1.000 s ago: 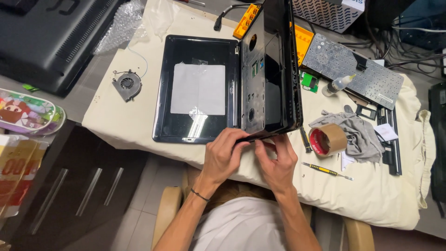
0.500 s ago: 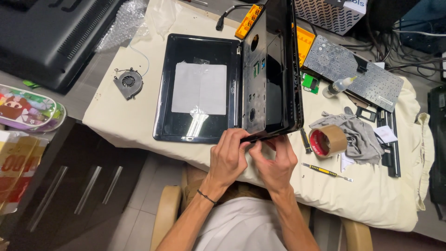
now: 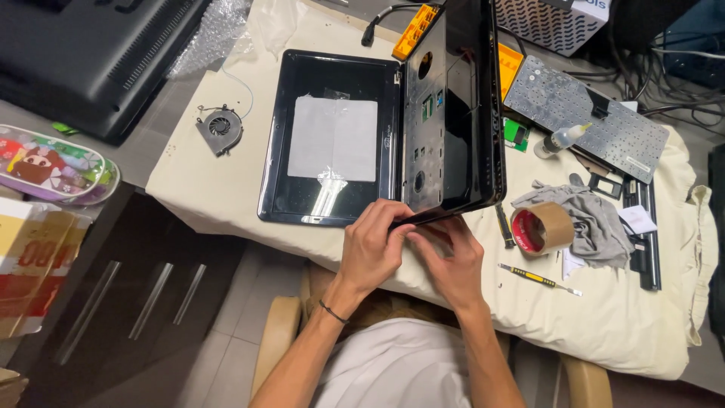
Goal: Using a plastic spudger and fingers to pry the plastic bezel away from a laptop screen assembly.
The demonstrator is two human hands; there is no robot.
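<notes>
**Both hands worked the near edge of an opened laptop**

The laptop point(image 3: 393, 136) lay on the cloth-covered table point(image 3: 226, 196), its screen half flat to the left with a pale sheet stuck on the glass, its base half standing up on edge at the right. The left hand point(image 3: 370, 245) was at the near corner of the upright base, its grip closed with fingertips pinching the dark edge. The right hand point(image 3: 453, 261) was just beside it, touching it, fingers curled under the same edge; whether its grip was fully closed on the edge could not be told.

A small cooling fan point(image 3: 219, 130) lay on the cloth to the left of the laptop, well apart from the hands. To the right lay a roll of brown tape point(image 3: 542, 228) against a grey rag point(image 3: 596, 223), with a yellow-handled screwdriver point(image 3: 538, 279) near the table's front edge. Beyond them a detached keyboard point(image 3: 585, 117) lay face down, a small glue bottle point(image 3: 559, 140) beside it.
</notes>
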